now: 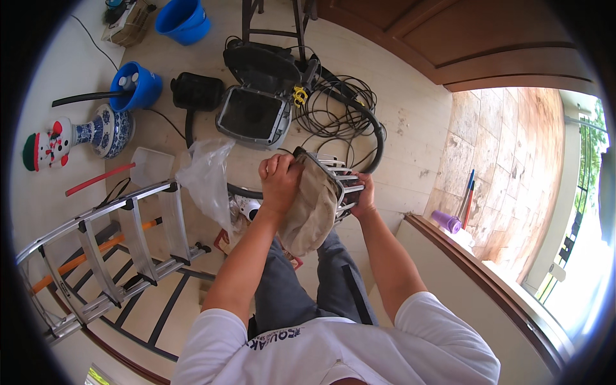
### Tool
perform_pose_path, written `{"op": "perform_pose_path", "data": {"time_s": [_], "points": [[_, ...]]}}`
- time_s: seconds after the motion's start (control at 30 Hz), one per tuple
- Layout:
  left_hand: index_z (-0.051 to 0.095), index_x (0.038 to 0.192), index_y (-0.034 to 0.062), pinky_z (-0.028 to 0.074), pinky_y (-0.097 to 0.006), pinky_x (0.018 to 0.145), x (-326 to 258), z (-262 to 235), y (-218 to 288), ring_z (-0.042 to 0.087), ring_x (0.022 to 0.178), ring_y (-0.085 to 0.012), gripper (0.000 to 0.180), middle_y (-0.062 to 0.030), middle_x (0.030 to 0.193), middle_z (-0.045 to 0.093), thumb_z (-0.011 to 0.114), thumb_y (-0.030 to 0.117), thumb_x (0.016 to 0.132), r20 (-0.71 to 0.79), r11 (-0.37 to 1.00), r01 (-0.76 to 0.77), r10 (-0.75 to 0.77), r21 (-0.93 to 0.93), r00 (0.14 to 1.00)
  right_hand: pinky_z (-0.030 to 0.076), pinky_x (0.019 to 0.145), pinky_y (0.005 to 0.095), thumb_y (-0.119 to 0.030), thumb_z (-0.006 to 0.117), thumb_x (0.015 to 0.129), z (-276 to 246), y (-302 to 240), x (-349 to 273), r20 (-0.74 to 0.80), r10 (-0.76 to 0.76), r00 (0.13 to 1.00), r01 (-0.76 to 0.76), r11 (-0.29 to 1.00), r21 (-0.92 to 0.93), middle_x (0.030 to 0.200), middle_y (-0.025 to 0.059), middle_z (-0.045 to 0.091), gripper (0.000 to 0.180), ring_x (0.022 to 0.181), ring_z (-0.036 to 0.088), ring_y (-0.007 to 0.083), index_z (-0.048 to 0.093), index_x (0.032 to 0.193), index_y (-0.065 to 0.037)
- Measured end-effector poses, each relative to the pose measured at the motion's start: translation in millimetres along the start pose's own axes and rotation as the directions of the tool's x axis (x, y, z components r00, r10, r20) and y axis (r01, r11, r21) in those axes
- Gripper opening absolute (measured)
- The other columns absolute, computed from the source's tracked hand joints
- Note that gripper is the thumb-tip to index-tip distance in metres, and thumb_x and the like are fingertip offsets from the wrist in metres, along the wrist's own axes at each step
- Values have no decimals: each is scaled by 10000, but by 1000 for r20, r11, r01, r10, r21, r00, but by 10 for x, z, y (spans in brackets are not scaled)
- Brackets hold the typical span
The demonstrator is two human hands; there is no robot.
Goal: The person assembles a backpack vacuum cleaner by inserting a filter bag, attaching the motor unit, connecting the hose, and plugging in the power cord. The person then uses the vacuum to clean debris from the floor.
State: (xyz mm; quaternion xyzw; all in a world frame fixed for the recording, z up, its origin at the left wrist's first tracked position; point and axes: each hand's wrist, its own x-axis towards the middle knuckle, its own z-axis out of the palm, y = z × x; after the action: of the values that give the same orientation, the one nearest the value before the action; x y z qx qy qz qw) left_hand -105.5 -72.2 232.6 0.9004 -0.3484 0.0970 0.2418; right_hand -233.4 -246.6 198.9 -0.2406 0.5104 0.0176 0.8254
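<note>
Between my two hands is a beige cloth filter bag [308, 215] with a grey ribbed plastic filter cage [343, 186] showing at its right. My left hand [280, 183] is closed on the upper left part of the cloth, by the dark rim. With its fingers around the ribs, my right hand [364, 196] grips the cage from the right. Just ahead on the floor, a vacuum cleaner tank [253, 115] stands with its black lid [263, 64] tipped back. A crumpled clear plastic bag [208, 176] lies left of my left hand.
An aluminium ladder [131, 224] stands at the left. Black cable [333, 106] and a thick hose [377, 131] coil across the floor. Blue buckets [147, 86], a blue-and-white vase [114, 131] and a white dustpan [153, 165] are farther left. A purple tumbler [446, 221] rests by the right ledge.
</note>
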Motion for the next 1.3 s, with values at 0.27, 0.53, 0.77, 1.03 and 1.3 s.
{"op": "perform_pose_path", "data": {"time_s": [0.27, 0.53, 0.77, 1.03, 1.3], "points": [[637, 822, 132, 337, -374, 870, -171, -136, -50, 485, 943, -201, 137, -5, 900, 515, 675, 128, 691, 131, 979, 60, -35, -193, 991, 364, 466, 299, -416, 488, 748, -185, -94, 91, -87, 53, 995, -46, 995, 90, 595, 26, 507, 304, 539, 478, 162, 578, 852, -145], [629, 891, 199, 312, -362, 920, 51, -31, -26, 447, 1020, -166, 197, 24, 981, 496, 662, 177, 698, 47, 997, -78, 76, 29, 996, 426, 430, 296, -428, 494, 769, -77, 58, 27, 5, 64, 998, -64, 995, 80, 662, 4, 584, 310, 532, 530, 160, 603, 869, -155], [621, 847, 231, 299, -372, 950, 40, 61, -253, 441, 1052, -159, 126, 32, 1007, 503, 629, 240, 722, 16, 969, -184, 184, 164, 983, 356, 438, 292, -416, 490, 777, 108, 49, -24, -96, 78, 992, -79, 997, -5, 571, 35, 506, 304, 488, 444, 154, 583, 809, -128], [635, 811, 168, 337, -388, 904, -22, -5, -357, 470, 1006, -185, 110, 10, 980, 528, 667, 179, 707, 130, 987, -158, 160, -21, 978, 360, 442, 300, -393, 518, 774, 138, -5, 20, -136, 84, 987, -90, 995, -42, 552, 37, 495, 260, 494, 451, 159, 553, 742, -137], [617, 788, 82, 418, -358, 728, -159, -76, -112, 566, 782, -246, 88, -42, 824, 595, 681, 108, 735, 189, 875, 162, -83, -456, 978, 392, 505, 300, -411, 484, 777, -278, 75, 9, -122, 34, 992, -27, 998, 60, 593, 28, 521, 282, 540, 471, 150, 562, 780, -140]]}}
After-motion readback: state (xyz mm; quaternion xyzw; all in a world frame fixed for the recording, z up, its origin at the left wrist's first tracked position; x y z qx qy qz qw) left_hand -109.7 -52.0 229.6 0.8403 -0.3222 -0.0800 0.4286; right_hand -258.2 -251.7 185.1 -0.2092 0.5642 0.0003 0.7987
